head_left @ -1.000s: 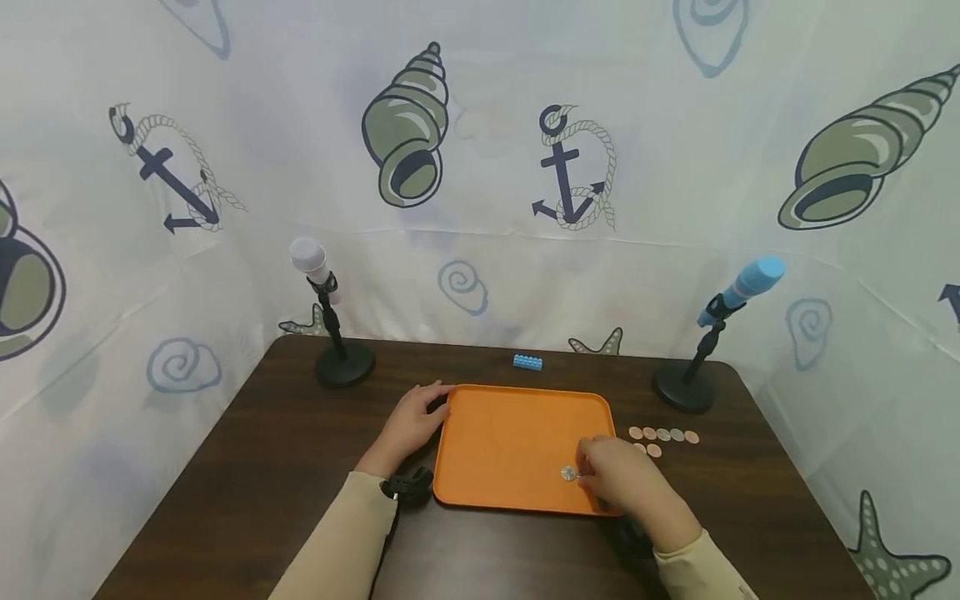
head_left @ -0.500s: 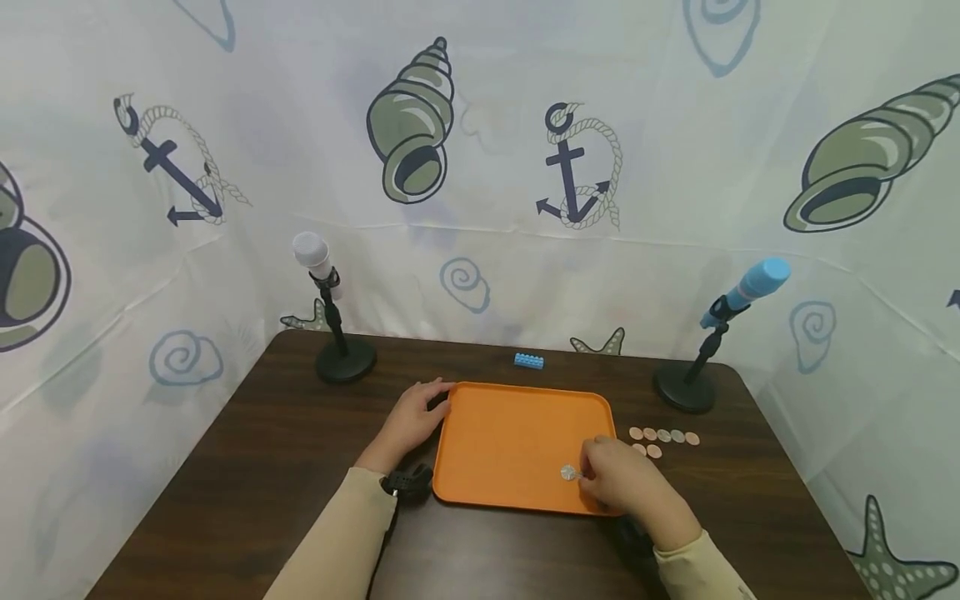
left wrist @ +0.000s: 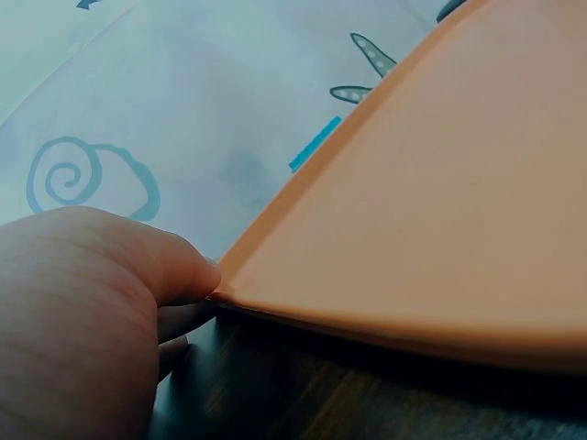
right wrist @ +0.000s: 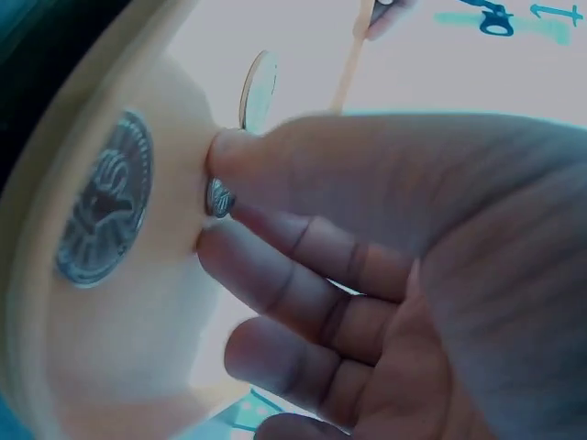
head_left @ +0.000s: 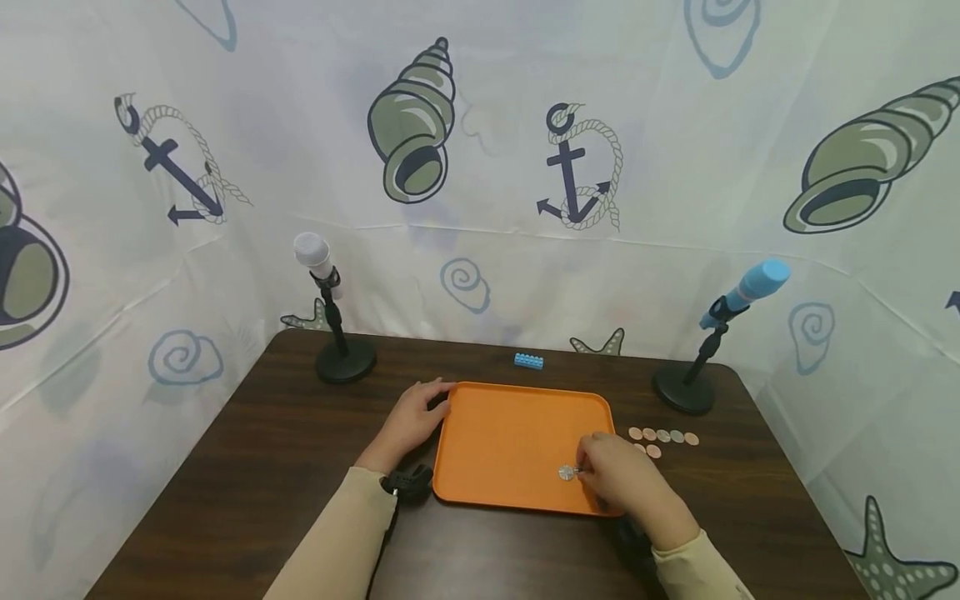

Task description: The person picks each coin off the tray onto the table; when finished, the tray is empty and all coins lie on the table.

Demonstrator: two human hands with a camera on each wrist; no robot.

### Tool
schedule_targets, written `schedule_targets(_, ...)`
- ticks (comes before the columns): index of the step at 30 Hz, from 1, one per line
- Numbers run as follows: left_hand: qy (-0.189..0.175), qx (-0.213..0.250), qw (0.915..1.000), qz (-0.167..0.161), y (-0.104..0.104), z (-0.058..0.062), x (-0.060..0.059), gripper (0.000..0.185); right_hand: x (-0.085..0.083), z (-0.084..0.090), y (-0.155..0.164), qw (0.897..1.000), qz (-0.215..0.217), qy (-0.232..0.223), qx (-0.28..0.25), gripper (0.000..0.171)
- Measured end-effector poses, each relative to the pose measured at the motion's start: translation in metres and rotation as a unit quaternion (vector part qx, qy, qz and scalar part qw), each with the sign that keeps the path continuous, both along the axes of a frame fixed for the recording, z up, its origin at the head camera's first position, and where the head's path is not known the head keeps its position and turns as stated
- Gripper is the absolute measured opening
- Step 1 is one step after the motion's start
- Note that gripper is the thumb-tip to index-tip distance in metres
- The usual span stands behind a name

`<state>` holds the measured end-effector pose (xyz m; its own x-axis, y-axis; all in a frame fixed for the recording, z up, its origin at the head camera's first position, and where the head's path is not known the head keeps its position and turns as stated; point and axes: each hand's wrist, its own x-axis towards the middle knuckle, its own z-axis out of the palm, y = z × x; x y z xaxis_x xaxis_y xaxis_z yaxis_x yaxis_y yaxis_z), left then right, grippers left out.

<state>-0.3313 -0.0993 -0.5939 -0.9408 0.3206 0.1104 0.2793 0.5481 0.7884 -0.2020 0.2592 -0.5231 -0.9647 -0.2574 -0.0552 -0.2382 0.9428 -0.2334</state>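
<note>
In the head view an orange tray point(head_left: 510, 433) lies on the dark wooden table. My left hand point(head_left: 411, 425) touches its far left corner, with the thumb at the rim in the left wrist view. Low over the tray's near right part, my right hand point(head_left: 622, 475) pinches a small silver coin point(right wrist: 218, 197) between thumb and fingertips, close to the tray surface. One silver coin point(head_left: 566, 472) lies on the tray just left of these fingers. Another embossed coin point(right wrist: 105, 200) lies by the rim in the right wrist view; the hand hides it in the head view.
Several coins point(head_left: 663, 436), copper and silver, lie in rows right of the tray. A blue toy brick point(head_left: 528, 361) sits behind it. A white microphone point(head_left: 313, 254) and a blue one point(head_left: 753, 282) stand on black stands at the back corners.
My right hand has shifted very slightly left, and the silver coin beside its fingers with it. My left hand stays at the tray's corner. The head view has tilted a little.
</note>
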Motion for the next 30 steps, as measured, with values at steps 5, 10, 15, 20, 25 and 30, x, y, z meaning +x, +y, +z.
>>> schedule_targets(5,-0.001,-0.001,1.0,0.005,0.0,0.0,-0.001,0.044,-0.004,-0.001,0.006,0.999,-0.005,-0.03,-0.033,0.023)
schedule_targets(10,-0.005,-0.004,0.9999,0.01,-0.001,-0.002,-0.001,0.045,-0.007,-0.004,0.011,0.996,0.033,-0.033,-0.079,0.025)
schedule_targets(15,-0.007,-0.004,0.9999,0.008,-0.001,-0.005,0.003,0.045,-0.003,-0.006,0.016,0.989,0.054,-0.019,-0.136,0.021)
schedule_targets(20,-0.009,-0.001,0.9999,0.004,0.002,-0.006,0.001,0.045,0.009,-0.002,0.041,0.983,0.024,0.096,-0.156,0.014)
schedule_targets(25,-0.01,-0.002,0.9999,0.006,0.002,-0.007,0.0,0.045,0.027,-0.009,0.08,0.966,-0.034,0.223,-0.124,0.024)
schedule_targets(30,-0.007,-0.01,0.9998,0.016,0.0,-0.006,-0.001,0.045,0.042,-0.016,0.114,0.95,-0.109,0.261,-0.13,0.023)
